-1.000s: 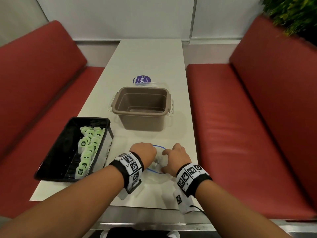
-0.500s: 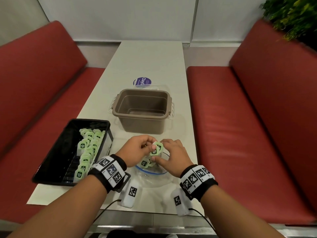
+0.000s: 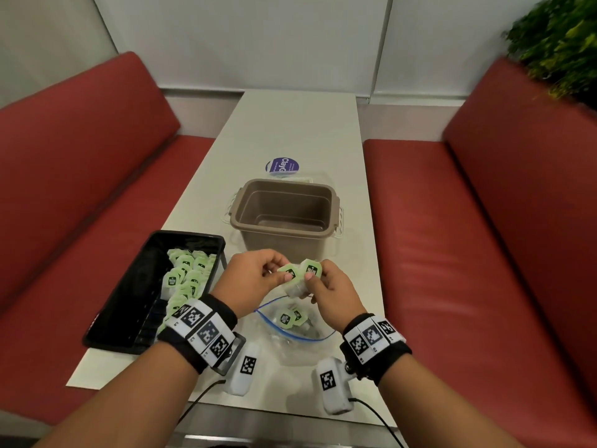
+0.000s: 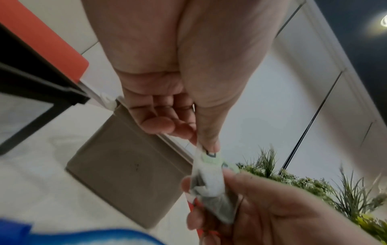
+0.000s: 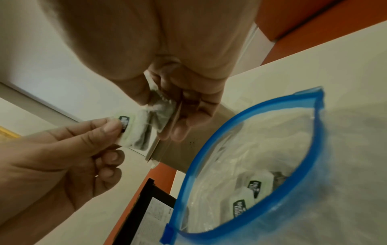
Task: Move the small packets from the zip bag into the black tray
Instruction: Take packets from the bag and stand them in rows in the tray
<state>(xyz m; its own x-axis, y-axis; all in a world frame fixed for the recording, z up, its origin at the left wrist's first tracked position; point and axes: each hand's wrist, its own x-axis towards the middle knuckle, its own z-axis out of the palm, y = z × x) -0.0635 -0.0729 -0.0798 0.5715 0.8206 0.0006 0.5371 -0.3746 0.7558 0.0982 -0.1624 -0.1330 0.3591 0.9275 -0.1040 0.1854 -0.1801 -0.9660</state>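
My left hand (image 3: 284, 273) pinches a pale green small packet (image 3: 289, 273) between thumb and finger, seen close in the left wrist view as the packet (image 4: 209, 156). My right hand (image 3: 312, 281) pinches a second packet (image 3: 312, 269), with more clear wrapping bunched under it. Both hands meet just above the open zip bag (image 3: 292, 342), whose blue rim (image 5: 211, 145) gapes over a few packets (image 5: 252, 190) inside. The black tray (image 3: 129, 305) lies to the left and holds several green packets (image 3: 187, 276) along its right side.
A brown plastic tub (image 3: 284, 215) stands empty right behind the hands. A purple round label (image 3: 282, 165) lies beyond it on the white table (image 3: 300, 124). Red bench seats flank the table, and a plant (image 3: 562, 43) is at the far right.
Both hands have come up out of the zip bag's mouth with packets. They now hold them higher, above the bag, the left hand's packet slightly apart from the right's.
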